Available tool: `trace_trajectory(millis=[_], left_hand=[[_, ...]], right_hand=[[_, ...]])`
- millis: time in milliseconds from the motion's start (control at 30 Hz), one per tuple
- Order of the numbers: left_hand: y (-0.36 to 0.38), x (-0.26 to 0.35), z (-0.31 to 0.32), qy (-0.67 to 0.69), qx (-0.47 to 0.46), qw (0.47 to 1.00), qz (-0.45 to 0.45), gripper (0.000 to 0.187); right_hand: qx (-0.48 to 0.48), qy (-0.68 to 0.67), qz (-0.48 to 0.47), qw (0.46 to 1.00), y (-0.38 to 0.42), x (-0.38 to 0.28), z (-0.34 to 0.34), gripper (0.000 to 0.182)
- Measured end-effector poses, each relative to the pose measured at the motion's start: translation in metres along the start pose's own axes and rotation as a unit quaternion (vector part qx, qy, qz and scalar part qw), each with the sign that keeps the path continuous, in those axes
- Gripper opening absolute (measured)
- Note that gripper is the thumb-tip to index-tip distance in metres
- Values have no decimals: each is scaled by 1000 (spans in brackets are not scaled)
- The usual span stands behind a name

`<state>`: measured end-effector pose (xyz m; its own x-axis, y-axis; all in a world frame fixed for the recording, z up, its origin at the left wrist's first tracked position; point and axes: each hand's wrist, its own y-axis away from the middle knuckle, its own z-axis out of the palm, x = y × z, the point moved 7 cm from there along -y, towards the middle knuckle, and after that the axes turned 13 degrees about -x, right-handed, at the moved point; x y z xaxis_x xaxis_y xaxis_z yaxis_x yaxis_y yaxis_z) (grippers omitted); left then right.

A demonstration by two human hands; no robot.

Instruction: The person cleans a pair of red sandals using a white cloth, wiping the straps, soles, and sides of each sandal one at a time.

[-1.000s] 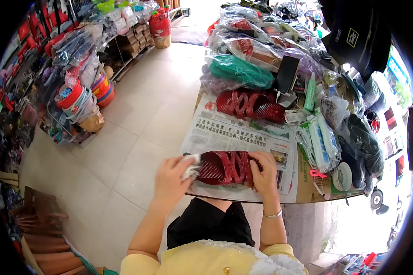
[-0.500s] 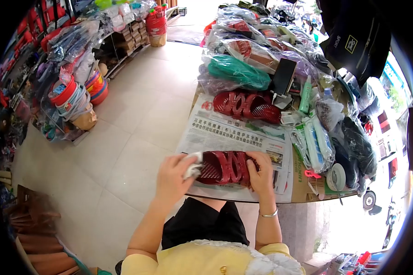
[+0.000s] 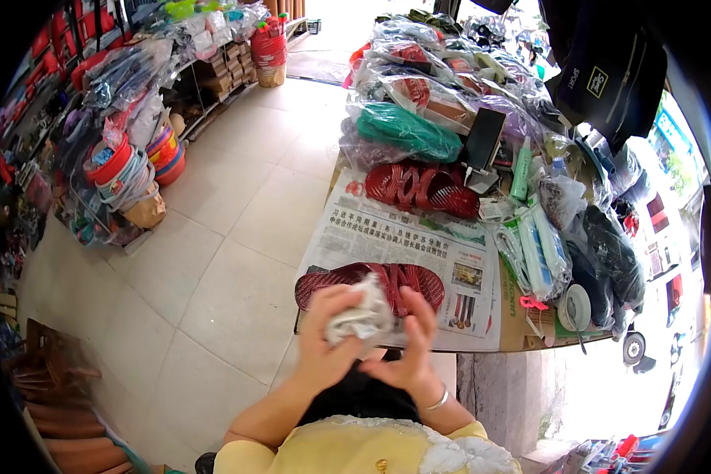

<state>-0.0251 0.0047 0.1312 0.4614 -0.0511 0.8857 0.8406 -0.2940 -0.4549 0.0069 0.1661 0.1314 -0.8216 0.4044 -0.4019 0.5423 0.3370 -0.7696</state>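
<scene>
My left hand (image 3: pixel 329 341) is wrapped round a crumpled whitish cloth (image 3: pixel 361 317), raised over the near edge of the table. Just to its right, my right hand (image 3: pixel 411 355) has its fingers apart and nothing in them. Behind both hands a dark red slipper (image 3: pixel 324 281) lies on the newspaper (image 3: pixel 387 234), partly hidden by the cloth and fingers. A second dark red slipper (image 3: pixel 423 189) rests farther back on the newspaper.
Bagged goods (image 3: pixel 411 130), a black phone (image 3: pixel 484 138) on a stand and a green tube (image 3: pixel 521 170) are at the back. A white cup (image 3: pixel 574 306) sits at the right. Buckets (image 3: pixel 110 162) stand on the left.
Both hands have left the near slipper and come toward my body. The right hand has let go and opened. The slipper now lies farther left on the newspaper.
</scene>
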Motion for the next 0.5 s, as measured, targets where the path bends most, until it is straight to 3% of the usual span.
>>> trace_trajectory(millis=[33,100,133,233,300,333,367,400,433,500], left_hand=[[-1,-3,18,15,-52,999,6,58],[-2,-18,48,331,-109,936,-48,78],[-3,-16,51,296,-163,941,-28,92],[-6,4,51,226,-228,947,9,90],[-7,6,42,246,-187,951,10,88],[-9,0,27,59,-161,985,21,87],[-12,-2,16,-131,-129,982,30,86],[-18,-5,11,-192,-68,979,2,71],[-18,-10,12,-192,-67,979,3,71],[-18,-27,28,-397,-162,903,-12,59]], right_hand=[[-72,-10,45,996,4,-5,17,114],[-35,-102,86,990,7,-5,23,108],[-21,-83,91,992,7,-2,19,99],[18,-60,94,994,5,0,0,73],[18,-61,89,994,-2,5,-19,64],[47,-8,97,994,0,12,-30,62],[77,45,105,990,1,16,-41,59],[77,45,104,991,-6,21,-49,59],[23,84,115,990,-17,26,-52,53],[-34,124,122,984,-34,32,-46,48]])
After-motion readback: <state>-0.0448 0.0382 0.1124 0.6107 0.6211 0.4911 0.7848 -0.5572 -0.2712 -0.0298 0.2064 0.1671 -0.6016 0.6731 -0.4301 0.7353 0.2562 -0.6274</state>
